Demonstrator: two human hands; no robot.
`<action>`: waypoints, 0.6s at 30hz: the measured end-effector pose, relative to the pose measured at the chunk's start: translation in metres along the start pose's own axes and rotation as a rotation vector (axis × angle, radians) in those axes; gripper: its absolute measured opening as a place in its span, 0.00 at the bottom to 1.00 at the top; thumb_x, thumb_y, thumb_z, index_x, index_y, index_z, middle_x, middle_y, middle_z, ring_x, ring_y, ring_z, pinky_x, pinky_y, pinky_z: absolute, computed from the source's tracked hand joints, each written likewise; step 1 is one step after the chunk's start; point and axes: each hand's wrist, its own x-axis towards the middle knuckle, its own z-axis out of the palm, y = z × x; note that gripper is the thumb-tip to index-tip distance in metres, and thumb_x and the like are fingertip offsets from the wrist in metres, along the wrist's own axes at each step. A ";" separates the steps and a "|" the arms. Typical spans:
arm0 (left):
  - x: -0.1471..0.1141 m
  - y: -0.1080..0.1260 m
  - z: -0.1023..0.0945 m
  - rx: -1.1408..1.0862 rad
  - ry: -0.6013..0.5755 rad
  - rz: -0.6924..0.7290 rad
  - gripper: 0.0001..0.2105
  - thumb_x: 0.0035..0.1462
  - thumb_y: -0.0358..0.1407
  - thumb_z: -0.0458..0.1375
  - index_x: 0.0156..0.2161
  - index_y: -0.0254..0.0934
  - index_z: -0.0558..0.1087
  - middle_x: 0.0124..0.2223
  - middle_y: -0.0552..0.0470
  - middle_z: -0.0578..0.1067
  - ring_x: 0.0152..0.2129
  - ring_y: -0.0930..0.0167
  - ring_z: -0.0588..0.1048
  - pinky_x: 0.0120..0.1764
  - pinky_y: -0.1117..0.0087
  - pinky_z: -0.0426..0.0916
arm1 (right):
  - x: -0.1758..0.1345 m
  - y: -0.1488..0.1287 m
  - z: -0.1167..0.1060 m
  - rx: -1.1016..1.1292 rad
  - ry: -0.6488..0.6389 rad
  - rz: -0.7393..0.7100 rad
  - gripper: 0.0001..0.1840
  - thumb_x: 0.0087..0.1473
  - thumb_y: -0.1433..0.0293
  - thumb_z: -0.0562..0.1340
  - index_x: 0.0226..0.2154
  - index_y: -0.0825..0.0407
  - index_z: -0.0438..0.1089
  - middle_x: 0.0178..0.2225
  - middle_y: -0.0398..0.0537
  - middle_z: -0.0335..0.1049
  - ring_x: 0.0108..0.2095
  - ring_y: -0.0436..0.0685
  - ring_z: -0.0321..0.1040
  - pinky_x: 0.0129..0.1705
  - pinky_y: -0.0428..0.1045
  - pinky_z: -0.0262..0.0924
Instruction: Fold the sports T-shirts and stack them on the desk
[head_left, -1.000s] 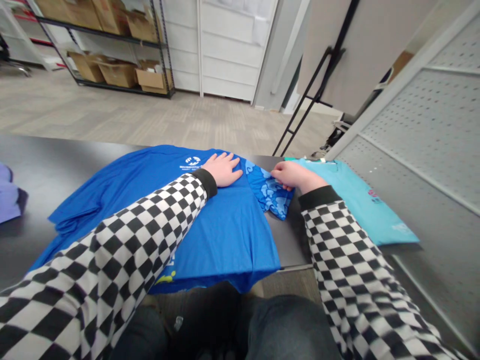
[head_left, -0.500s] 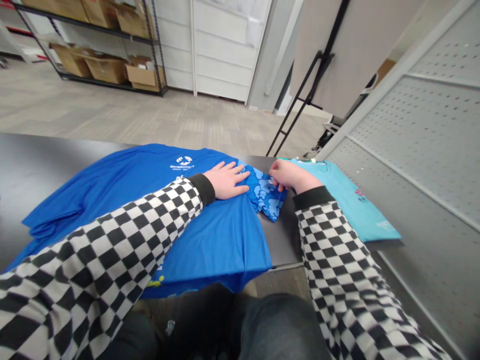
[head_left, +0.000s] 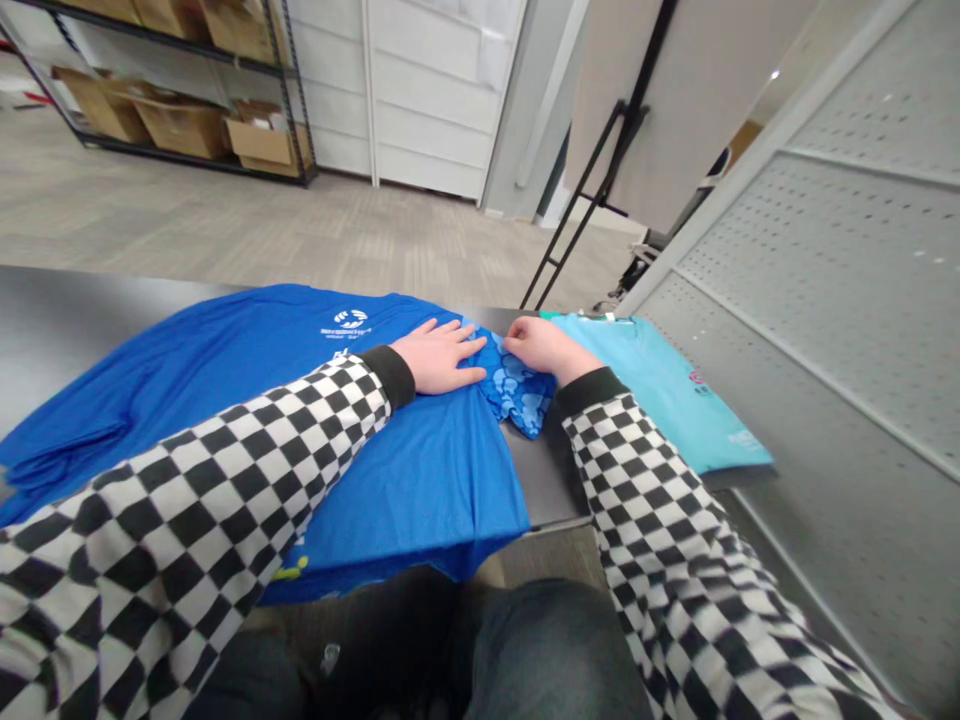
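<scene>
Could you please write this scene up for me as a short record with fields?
Left hand: spread flat on a bright blue fabric shirt with white print
Right hand: fingers curled at the shirt's two-tone blue patterned sleeve; grip unclear
Shirt's near edge: hanging over the dark grey flat table
Right side: flat turquoise fabric garment
Background: brown cardboard boxes on black metal shelving

Bright, even light casts a pale sheen on the tabletop [head_left: 67, 305]; distant boxes [head_left: 180, 122] look soft.
</scene>
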 end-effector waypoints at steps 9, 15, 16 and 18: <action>-0.001 -0.012 -0.010 0.054 0.321 -0.255 0.37 0.77 0.55 0.48 0.81 0.38 0.62 0.83 0.38 0.58 0.81 0.46 0.54 0.79 0.38 0.42 | 0.000 -0.001 0.001 -0.026 0.170 -0.055 0.09 0.68 0.68 0.64 0.41 0.48 0.82 0.43 0.53 0.86 0.46 0.63 0.81 0.49 0.52 0.69; 0.004 -0.029 -0.001 0.029 0.054 -0.305 0.43 0.76 0.64 0.42 0.84 0.40 0.54 0.85 0.37 0.50 0.82 0.43 0.48 0.78 0.35 0.42 | -0.002 -0.022 0.025 0.005 0.240 -0.241 0.12 0.73 0.65 0.60 0.45 0.48 0.81 0.43 0.51 0.86 0.44 0.62 0.81 0.47 0.51 0.67; 0.005 -0.030 0.000 0.032 0.059 -0.300 0.43 0.76 0.64 0.42 0.84 0.41 0.54 0.85 0.37 0.49 0.82 0.43 0.48 0.78 0.35 0.42 | -0.002 -0.024 0.029 -0.014 0.238 -0.232 0.12 0.73 0.64 0.60 0.46 0.48 0.80 0.43 0.52 0.86 0.44 0.63 0.81 0.47 0.51 0.67; 0.005 -0.030 0.000 0.032 0.059 -0.300 0.43 0.76 0.64 0.42 0.84 0.42 0.53 0.86 0.38 0.49 0.82 0.43 0.48 0.78 0.36 0.42 | -0.004 -0.027 0.034 -0.061 0.250 -0.200 0.13 0.74 0.62 0.60 0.47 0.48 0.80 0.44 0.54 0.85 0.45 0.65 0.81 0.46 0.52 0.66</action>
